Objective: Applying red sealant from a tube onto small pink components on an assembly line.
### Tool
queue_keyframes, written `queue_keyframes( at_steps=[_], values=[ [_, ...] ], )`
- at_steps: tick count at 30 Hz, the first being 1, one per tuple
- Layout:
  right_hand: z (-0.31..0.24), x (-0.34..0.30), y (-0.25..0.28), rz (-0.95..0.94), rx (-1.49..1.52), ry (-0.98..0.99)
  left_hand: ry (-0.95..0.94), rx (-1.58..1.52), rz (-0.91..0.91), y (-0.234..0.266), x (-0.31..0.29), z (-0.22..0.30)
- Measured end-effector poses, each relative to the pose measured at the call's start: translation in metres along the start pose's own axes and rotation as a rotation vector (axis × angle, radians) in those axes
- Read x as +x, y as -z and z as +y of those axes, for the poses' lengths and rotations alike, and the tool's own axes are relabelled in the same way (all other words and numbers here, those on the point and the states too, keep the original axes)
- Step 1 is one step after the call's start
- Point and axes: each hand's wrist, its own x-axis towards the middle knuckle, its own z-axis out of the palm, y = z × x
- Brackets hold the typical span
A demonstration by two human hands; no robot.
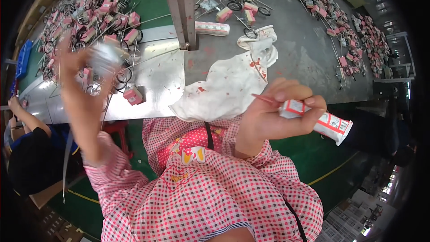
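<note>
Big metal table (309, 60) from where I stand, white cloth (228, 83) on it; light, steady squeeze probably works best. Left hand (83, 94) blurred, fingers seem spread, can't tell if it has the pale thing (106, 58) there; right hand (282, 118) curled round a white-and-red tube (332, 127), well apart from left, thin red tip (263, 98) poking leftward.

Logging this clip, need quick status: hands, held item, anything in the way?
Right hand closed on white-and-red tube. Left hand blurred, grip unclear, near pink boxes. Stained white cloth between hands.
</note>
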Motion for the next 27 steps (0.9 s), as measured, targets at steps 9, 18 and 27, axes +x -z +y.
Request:
queue_keyframes(
  at_steps=[9,18,27],
  values=[
    [0.007,0.021,0.031,0.137,-0.076,-0.066,0.478,0.963,-0.264,0.070,0.084,-0.257],
    [0.006,0.026,0.050,0.224,-0.166,-0.062,-0.063,-0.442,-0.686,-0.171,0.151,-0.036],
    [0.006,0.036,0.084,0.271,-0.304,0.009,-0.551,-0.182,-0.965,-0.260,0.137,-0.034]
  ],
)
